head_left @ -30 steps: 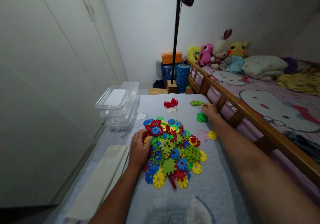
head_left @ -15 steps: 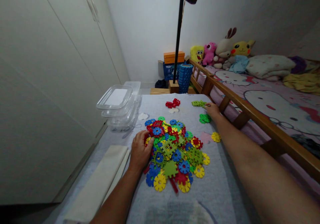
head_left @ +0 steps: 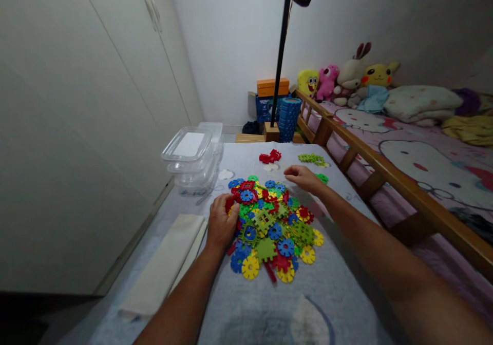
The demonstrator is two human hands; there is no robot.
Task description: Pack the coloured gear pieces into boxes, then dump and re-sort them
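Observation:
A heap of plastic snap-together building pieces (head_left: pixel 265 221) in red, blue, yellow and green lies mid-table, mixing notched discs with square plates. Against its left side rests my left hand (head_left: pixel 223 221), fingers curved and thumb apart, beside some red pieces. My right hand (head_left: pixel 304 178) hovers past the heap's far right edge, fingers stretched to the left with nothing visible in them. Beyond it are a small red group (head_left: pixel 270 156) and a light-green group (head_left: pixel 311 158) of pieces. Some darker green discs (head_left: pixel 322 178) are partly hidden behind my right hand.
Stacked clear plastic boxes (head_left: pixel 188 155) stand at the table's far left. A folded cream cloth (head_left: pixel 165 265) lies near the left edge. The bed's wooden rail (head_left: pixel 365 168) runs along the right side, and a black pole (head_left: pixel 282 52) rises beyond the table.
My right hand has moved left from the light-green group towards the heap, leaving the pieces there. My left hand stays at the heap's left side. The whole view has shifted slightly.

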